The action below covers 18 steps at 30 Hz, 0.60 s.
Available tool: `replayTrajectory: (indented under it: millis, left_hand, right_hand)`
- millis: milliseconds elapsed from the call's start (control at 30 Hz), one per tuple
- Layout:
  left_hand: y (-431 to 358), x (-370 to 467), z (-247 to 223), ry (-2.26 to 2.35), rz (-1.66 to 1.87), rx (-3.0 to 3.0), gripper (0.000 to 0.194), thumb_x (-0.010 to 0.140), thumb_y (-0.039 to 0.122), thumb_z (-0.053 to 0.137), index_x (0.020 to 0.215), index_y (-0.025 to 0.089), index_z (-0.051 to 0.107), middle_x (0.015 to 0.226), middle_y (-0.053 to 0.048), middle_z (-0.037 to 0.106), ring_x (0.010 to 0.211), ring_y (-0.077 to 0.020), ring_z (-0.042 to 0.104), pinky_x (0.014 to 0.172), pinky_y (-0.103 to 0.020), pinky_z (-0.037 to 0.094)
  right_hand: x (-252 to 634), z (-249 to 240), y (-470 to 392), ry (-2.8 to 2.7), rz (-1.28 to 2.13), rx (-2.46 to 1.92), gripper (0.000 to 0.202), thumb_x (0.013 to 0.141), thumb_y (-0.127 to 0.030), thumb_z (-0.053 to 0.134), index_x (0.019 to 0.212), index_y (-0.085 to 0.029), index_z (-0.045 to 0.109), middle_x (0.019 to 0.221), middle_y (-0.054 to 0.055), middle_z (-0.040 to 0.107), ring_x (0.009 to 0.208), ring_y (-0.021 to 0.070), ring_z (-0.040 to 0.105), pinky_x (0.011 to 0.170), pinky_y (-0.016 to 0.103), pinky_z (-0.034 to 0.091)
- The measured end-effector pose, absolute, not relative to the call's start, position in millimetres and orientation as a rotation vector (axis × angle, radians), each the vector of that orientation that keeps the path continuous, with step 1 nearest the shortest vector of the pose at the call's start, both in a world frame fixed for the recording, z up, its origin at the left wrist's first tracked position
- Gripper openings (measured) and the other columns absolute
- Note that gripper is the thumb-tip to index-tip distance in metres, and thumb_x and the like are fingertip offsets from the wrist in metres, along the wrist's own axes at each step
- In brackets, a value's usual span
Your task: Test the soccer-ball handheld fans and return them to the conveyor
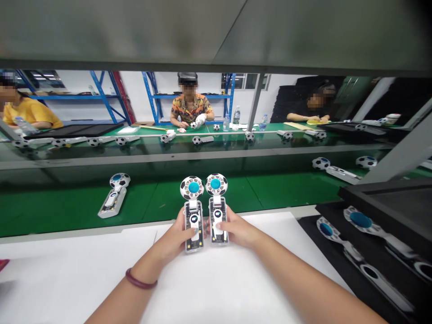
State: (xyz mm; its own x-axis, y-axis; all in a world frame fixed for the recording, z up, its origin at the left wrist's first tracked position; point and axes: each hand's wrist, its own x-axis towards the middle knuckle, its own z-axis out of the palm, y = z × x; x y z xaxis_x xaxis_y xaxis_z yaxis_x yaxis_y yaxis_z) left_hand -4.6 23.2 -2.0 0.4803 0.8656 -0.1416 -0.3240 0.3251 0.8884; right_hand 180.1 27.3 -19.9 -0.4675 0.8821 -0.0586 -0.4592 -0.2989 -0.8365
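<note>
Grips a transparent-bodied, football-headed handheld fan (193, 216) with curled fingers of the left hand (177, 235), likewise a matching transparent-bodied fan (218, 211) with the right hand (240, 230), over the white tabletop (199, 292).

A person's left hand (178, 230) holds one clear-cased handheld fan (193, 219) with a black-and-white football-patterned head; the right hand (240, 228) holds a matching fan (217, 214) just beside it, above a white work surface (195, 292).
</note>
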Motion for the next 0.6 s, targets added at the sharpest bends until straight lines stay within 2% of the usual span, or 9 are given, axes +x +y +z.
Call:
replayTrajectory:
  millis: [467, 600]
  left_hand:
    - [23, -7, -3, 0.716, 0.855, 0.973, 0.078, 0.064, 0.023, 0.073, 0.124, 0.025, 0.024, 0.102, -0.009, 0.057, 0.096, -0.0273, 0.055, 0.085, -0.042, 0.041]
    - [22, -7, 8, 0.703, 0.993, 1.030, 0.067, 0.061, 0.025, 0.074, 0.116, 0.025, 0.035, 0.099, -0.007, 0.058, 0.092, -0.0263, 0.057, 0.083, -0.043, 0.043]
  right_hand:
    - [179, -18, 25, -1.033, 1.862, -0.673, 0.075, 0.058, -0.021, 0.074, 0.118, -0.023, 0.029, 0.094, 0.004, 0.060, 0.082, 0.0193, 0.060, 0.079, 0.040, 0.045]
    - [180, -9, 23, -1.081, 1.792, -0.642, 0.069, 0.059, -0.023, 0.075, 0.115, -0.024, 0.034, 0.099, 0.004, 0.058, 0.089, 0.0204, 0.059, 0.084, 0.043, 0.043]
